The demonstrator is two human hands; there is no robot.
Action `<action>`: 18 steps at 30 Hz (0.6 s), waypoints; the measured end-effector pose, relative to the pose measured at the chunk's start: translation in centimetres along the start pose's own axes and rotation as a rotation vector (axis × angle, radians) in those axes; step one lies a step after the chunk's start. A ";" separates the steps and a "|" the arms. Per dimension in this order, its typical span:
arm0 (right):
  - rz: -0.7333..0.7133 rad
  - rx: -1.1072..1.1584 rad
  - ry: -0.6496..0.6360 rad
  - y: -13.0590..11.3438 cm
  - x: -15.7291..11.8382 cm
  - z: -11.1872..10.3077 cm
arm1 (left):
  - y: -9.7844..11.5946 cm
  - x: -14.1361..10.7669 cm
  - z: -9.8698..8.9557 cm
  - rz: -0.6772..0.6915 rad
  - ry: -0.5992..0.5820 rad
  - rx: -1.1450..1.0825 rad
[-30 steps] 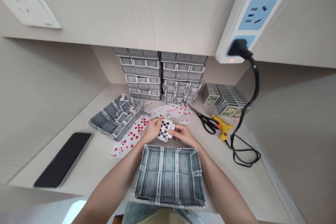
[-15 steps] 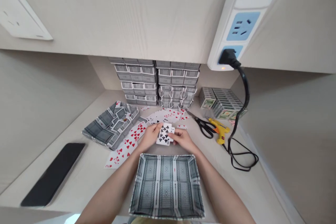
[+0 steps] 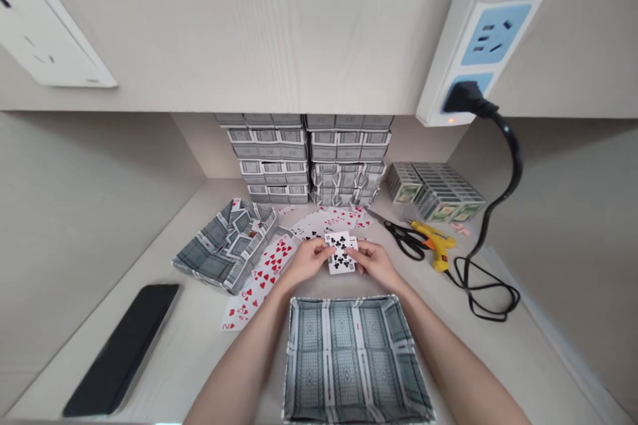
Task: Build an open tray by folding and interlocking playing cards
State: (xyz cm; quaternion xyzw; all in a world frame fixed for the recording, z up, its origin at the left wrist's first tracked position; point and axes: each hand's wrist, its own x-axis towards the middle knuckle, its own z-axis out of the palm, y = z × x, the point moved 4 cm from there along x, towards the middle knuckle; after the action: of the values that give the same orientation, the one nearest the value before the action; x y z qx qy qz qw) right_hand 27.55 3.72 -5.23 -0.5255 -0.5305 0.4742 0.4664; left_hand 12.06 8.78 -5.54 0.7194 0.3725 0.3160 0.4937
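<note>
Head view: a box is sitting frontmost; hearts at its left are reading 2, 5, 6, 7. Left hand and right hand, nearly closed, are pinching cards just beyond the box, the front one showing 10 of clubs.

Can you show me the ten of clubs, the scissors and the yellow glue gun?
Ten of clubs [image 3: 341,254]: head view, middle of its face.
Scissors [image 3: 392,228]: head view, black handles near the blades.
Glue gun [image 3: 440,241]: head view, its yellow body.
</note>
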 end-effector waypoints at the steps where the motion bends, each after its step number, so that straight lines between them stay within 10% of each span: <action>1: -0.002 0.005 0.006 0.0 0.0 0.0 | -0.1 0.0 0.1 0.002 -0.002 0.001; 18: -0.047 0.125 0.110 -0.1 0.8 -0.3 | 0.7 0.3 0.2 0.014 0.069 0.001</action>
State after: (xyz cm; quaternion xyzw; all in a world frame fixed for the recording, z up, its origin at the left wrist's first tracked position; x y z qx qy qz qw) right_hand 27.77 4.49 -5.08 -0.5081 -0.4854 0.4657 0.5379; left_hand 12.51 8.74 -4.88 0.7110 0.3845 0.3440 0.4778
